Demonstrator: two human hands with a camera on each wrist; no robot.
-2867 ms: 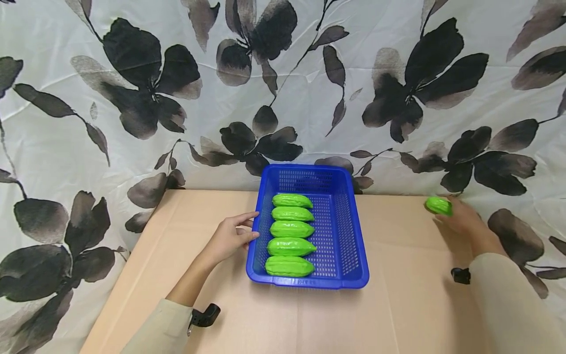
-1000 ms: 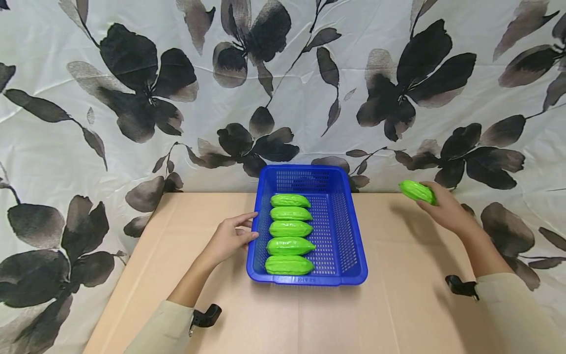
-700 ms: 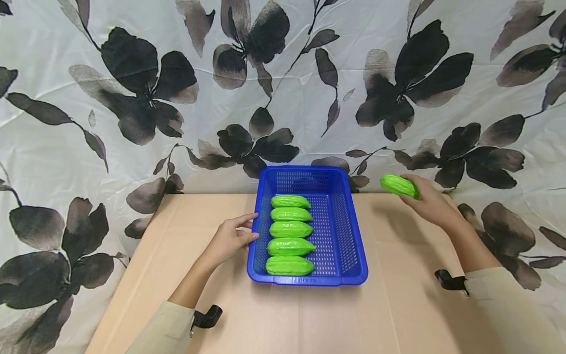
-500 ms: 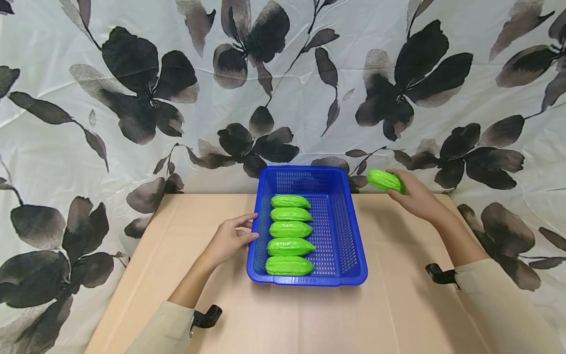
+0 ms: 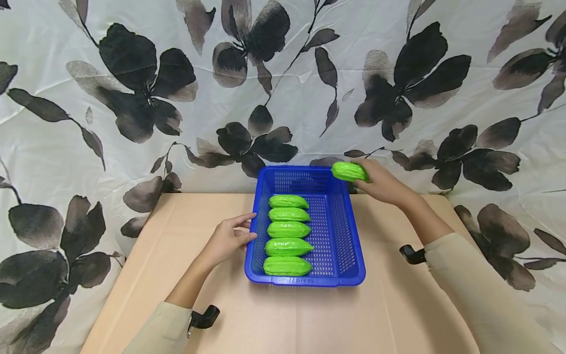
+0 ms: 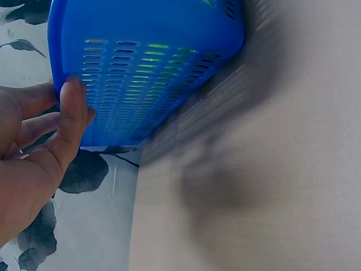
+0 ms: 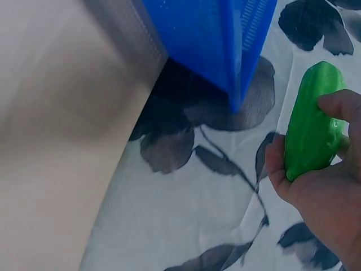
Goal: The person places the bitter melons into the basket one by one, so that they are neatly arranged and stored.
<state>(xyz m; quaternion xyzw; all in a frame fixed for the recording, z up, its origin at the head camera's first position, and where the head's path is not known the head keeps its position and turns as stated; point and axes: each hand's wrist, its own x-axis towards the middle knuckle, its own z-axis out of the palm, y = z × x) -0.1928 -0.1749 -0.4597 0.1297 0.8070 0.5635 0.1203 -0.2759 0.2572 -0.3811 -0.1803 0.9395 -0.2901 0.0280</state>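
A blue perforated basket [image 5: 305,280] stands on the table, with several green ribbed bitter melons [image 5: 289,229] lying in a column along its left side. My left hand [image 5: 227,239] holds the left rim with bent fingers; the left wrist view shows fingertips [image 6: 72,96] against the basket's outer wall. Over the basket's far right corner, my right hand [image 5: 381,182] grips another bitter melon [image 5: 349,171] in the air. In the right wrist view, that bitter melon [image 7: 315,121] lies between thumb and fingers, apart from the basket.
The basket's right half shows bare perforated floor [image 5: 323,236]. A pale brown tabletop [image 5: 336,324] surrounds it. Behind the table hangs a white cloth with dark flowers [image 5: 318,98]. Black wrist cameras [image 5: 205,316] are worn near both sleeves.
My right hand has lifted the bitter melon from the table's far right and carried it left to the basket's far right corner. My left hand has stayed at the rim.
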